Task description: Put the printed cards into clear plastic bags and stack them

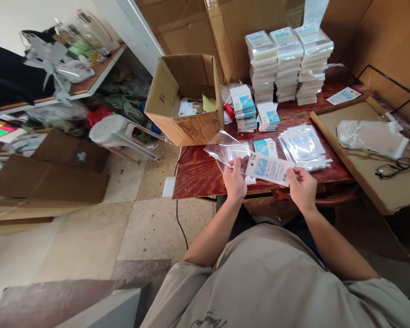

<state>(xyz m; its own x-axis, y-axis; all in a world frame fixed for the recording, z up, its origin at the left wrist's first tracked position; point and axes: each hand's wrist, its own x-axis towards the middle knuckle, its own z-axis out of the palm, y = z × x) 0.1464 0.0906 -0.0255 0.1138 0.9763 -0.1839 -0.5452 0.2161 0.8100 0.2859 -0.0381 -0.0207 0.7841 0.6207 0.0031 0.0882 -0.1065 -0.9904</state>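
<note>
Two hands: left hand (235, 180) and right hand (303, 187), both at the front edge of the surface (191, 180), well apart.
Left fingers: clamped on clear bag (220, 150); can't tell if they grip the card too.
Right fingers: clamped on right end of printed card (268, 169).
Card: between the hands, near the front edge; left end close to bag, in or over it can't tell.
Left corner: bare wood in front of open carton (187, 130); room there.
Back: three tall stacks (289, 68), side by side; shorter card stack (244, 109) in front, tight space.
Packet pile: bagged packets (304, 142), behind right hand; narrow strip of wood before tray rim.
Tray: cardboard tray (365, 175) at right, glasses (397, 167) inside.
Floor: open tiles (150, 223) left of me-side edge, stool (111, 132) beyond.
</note>
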